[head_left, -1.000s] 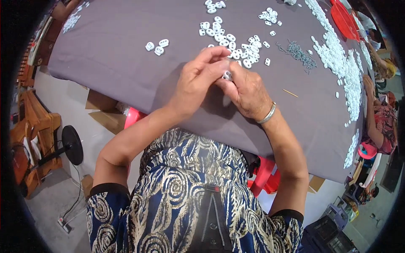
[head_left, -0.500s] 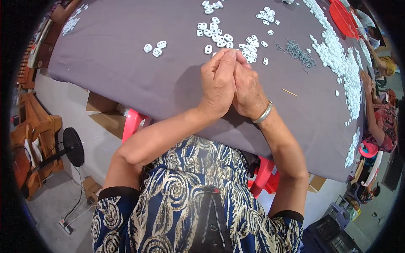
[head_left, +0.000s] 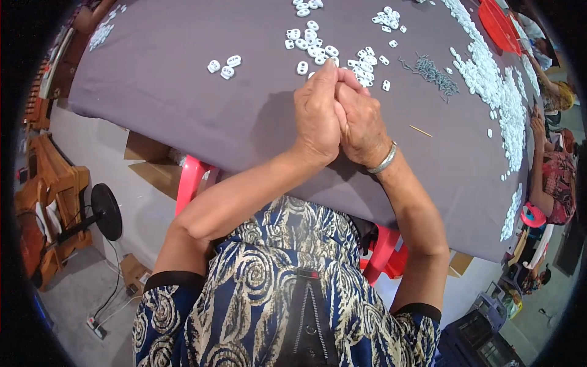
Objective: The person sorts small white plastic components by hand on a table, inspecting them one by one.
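Note:
My left hand (head_left: 318,119) and my right hand (head_left: 365,126) are pressed together above the near part of the table, fingers closed round each other. Whatever is between them, if anything, is hidden. Just beyond the fingertips lie loose white oval plastic pieces with two holes (head_left: 309,40), like cord locks. Smaller white pieces (head_left: 365,64) form a cluster beside them, close to my right fingers. Right of these is a heap of thin grey coil-like bits (head_left: 435,76), perhaps small springs. A wooden toothpick (head_left: 420,131) lies to the right of my right hand.
A grey cloth (head_left: 202,122) covers the table. Three white pieces (head_left: 227,66) sit apart at left. A long spread of white pieces (head_left: 495,92) runs along the right side, near a red basket (head_left: 498,27). Other people work at the right edge, one in a red patterned top (head_left: 559,183).
My hands stay together but have shifted slightly; the left fingers now point more upward and the right hand's back shows more. The things on the table lie as before.

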